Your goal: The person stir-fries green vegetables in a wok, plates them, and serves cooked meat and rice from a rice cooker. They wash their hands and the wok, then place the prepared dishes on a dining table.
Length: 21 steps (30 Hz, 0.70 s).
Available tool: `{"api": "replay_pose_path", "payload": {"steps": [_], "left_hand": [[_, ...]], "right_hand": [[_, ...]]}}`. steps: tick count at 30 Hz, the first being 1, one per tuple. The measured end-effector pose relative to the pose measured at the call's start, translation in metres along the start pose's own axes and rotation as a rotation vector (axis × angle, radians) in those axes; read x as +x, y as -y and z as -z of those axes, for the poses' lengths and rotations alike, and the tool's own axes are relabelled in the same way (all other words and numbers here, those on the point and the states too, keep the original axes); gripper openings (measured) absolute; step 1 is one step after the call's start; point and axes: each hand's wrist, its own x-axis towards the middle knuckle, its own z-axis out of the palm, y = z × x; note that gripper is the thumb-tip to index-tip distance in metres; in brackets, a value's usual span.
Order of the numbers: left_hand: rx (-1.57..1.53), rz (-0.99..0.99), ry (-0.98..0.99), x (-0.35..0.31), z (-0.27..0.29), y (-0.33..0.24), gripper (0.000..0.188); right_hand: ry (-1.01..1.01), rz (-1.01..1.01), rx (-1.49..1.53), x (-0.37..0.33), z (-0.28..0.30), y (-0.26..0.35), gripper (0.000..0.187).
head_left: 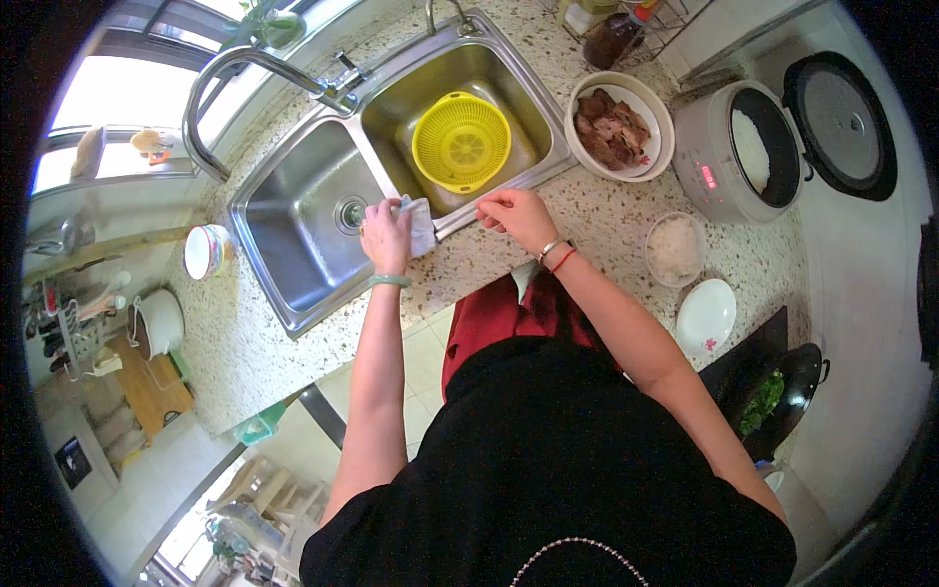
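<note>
Over the divider between two steel sink basins, my left hand (386, 238) is closed on a thin white cloth (422, 227). The cloth hangs out to the right of the fingers, at the sink's front rim. My right hand (518, 219) hovers by the front rim of the right basin (521, 108), its fingers curled together in a pinch. Whatever is between those fingertips, if anything, is hidden. A yellow plastic colander (461, 143) sits in the right basin, just beyond both hands. The left basin (298, 210) has a drain (349, 214) close to my left hand.
A curved faucet (210, 93) rises behind the sink. To the right stand a bowl with a plate of meat (611, 132), a rice cooker (719, 161) with its lid up, a bowl of rice (675, 249), a white dish (706, 318) and a wok (797, 401) with greens.
</note>
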Motion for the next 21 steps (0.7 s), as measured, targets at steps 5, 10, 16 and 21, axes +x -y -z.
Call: {"api": "replay_pose_path", "payload": {"steps": [5, 10, 16, 21], "left_hand": [[-0.011, -0.381, 0.034, 0.016, 0.009, 0.015, 0.013], [-0.557, -0.62, 0.261, 0.012, 0.051, -0.044, 0.017], [-0.807, -0.623, 0.52, 0.007, 0.039, -0.117, 0.015], [-1.016, -0.469, 0.881, 0.011, 0.004, -0.166, 0.015]], "right_hand": [[-0.054, 0.091, -0.266, 0.02, -0.018, -0.017, 0.022], [-0.133, 0.35, -0.513, -0.002, -0.021, 0.014, 0.034], [-0.393, 0.117, -0.356, -0.049, 0.023, 0.033, 0.025], [-0.749, 0.424, -0.441, -0.081, 0.061, 0.036, 0.016]]}}
